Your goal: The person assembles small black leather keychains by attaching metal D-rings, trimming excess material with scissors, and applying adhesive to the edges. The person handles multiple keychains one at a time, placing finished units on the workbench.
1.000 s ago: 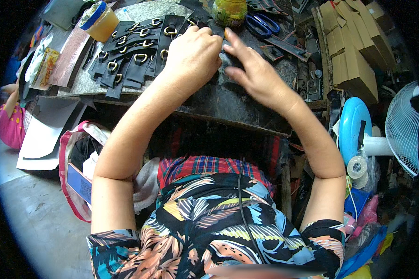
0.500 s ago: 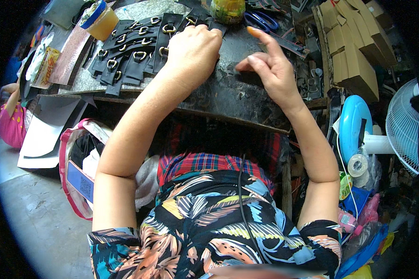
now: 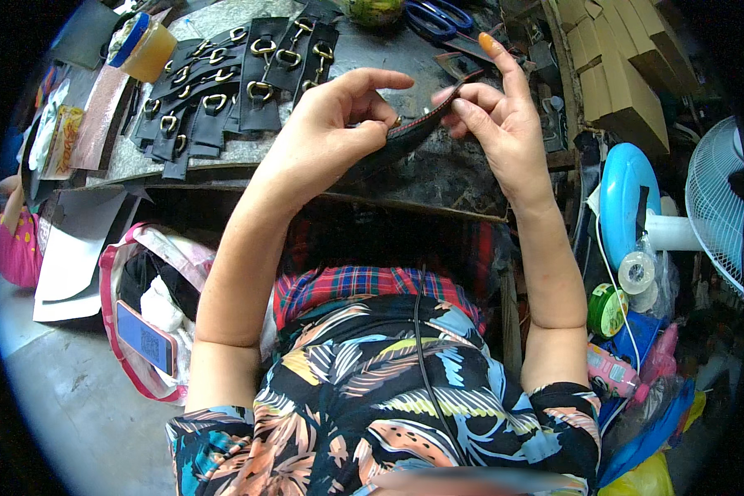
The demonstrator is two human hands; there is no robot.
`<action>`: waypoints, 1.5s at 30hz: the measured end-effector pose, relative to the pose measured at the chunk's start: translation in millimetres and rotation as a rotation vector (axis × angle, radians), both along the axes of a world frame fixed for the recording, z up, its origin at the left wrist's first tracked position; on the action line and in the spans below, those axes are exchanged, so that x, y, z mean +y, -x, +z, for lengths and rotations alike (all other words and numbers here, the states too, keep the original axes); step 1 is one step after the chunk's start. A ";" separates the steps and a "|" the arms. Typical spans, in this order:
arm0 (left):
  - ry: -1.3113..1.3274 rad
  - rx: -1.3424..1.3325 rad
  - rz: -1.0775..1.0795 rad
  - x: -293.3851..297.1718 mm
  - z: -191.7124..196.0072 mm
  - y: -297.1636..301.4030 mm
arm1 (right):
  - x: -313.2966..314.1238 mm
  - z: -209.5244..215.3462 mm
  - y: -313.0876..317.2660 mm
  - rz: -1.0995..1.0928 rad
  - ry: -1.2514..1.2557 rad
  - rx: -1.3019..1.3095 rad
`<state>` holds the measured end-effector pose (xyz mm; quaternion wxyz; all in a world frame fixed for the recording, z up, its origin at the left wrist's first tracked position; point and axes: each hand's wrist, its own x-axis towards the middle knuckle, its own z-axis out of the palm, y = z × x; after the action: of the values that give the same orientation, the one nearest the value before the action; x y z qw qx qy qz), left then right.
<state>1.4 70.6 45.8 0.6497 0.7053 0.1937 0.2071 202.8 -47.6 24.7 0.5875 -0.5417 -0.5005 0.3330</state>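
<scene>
A short black strap (image 3: 420, 129) with a reddish edge is held up above the dark worktable (image 3: 446, 186), one end in each hand. My left hand (image 3: 339, 124) pinches its left end between thumb and curled fingers, with the index finger stretched out. A small brass-coloured bit shows beside that thumb. My right hand (image 3: 504, 124) grips the other end between thumb and fingers, while its orange-tipped index finger points up. Left of my hands lie several black straps with metal D-rings (image 3: 215, 103), side by side and partly overlapping.
Blue-handled scissors (image 3: 438, 18) and a yellowish jar (image 3: 374, 10) stand at the back. A tub of amber stuff (image 3: 147, 51) is at far left. Cardboard pieces (image 3: 624, 91) and a fan (image 3: 715, 202) are on the right. A bag with a phone (image 3: 146, 337) sits lower left.
My left hand has come back from the row of straps, and a strap is now in it. My right hand, empty before, now grips the strap's other end. The view has shifted slightly.
</scene>
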 end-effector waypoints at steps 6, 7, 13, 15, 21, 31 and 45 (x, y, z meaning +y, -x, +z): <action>0.040 -0.006 -0.074 -14.8 -4.3 -9.6 | -8.1 9.7 9.5 -0.066 -0.052 0.149; -0.061 0.112 -0.088 -16.0 -1.9 -10.5 | -10.5 11.8 11.4 -0.074 -0.040 0.141; -0.492 0.279 -0.029 -26.2 10.9 -7.1 | -25.3 20.9 17.2 -0.080 -0.033 0.096; -0.356 0.243 -0.045 -25.3 9.0 -8.7 | -28.2 21.2 18.3 -0.058 -0.058 0.084; 0.219 0.087 0.015 -24.0 -7.2 -15.1 | -39.2 23.0 19.3 -0.098 -0.082 -0.050; 0.236 -0.053 -0.046 -23.6 -13.7 -14.7 | -48.1 19.0 21.7 -0.047 0.056 -0.097; 0.273 -0.085 -0.074 -24.2 -12.6 -12.3 | -48.5 14.4 23.2 -0.049 0.004 -0.187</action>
<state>13.6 46.4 33.2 0.7543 0.6077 0.1663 0.1845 179.6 -96.1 39.0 0.5451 -0.5838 -0.5390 0.2674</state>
